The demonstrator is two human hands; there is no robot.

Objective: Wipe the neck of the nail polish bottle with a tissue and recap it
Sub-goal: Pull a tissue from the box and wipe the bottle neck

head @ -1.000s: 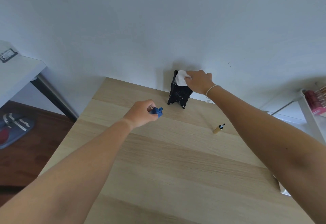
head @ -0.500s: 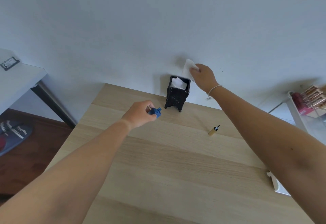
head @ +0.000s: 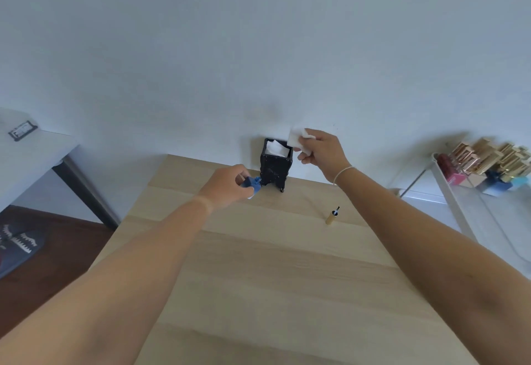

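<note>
My left hand [head: 227, 184] grips a small blue nail polish bottle [head: 252, 184] just above the wooden table [head: 273, 278], close to the front left foot of the black tissue holder [head: 275, 166]. My right hand [head: 321, 150] pinches a white tissue [head: 297, 136] in the air, right of and slightly above the holder's rim. More white tissues stick out of the holder's top. The bottle's cap [head: 332, 215], a gold cylinder with a black brush, lies on its side on the table to the right. The bottle's neck is hidden by my fingers.
The table's far edge meets a white wall. A white rack [head: 448, 180] with gold and pink cosmetic boxes stands at the right. A grey side table [head: 34, 149] and a slipper [head: 20, 245] on the dark floor are at the left.
My right hand pulled a tissue free of the holder, lifted it, then brought it down and right of the rim. My left hand with the bottle shifted slightly toward the holder.
</note>
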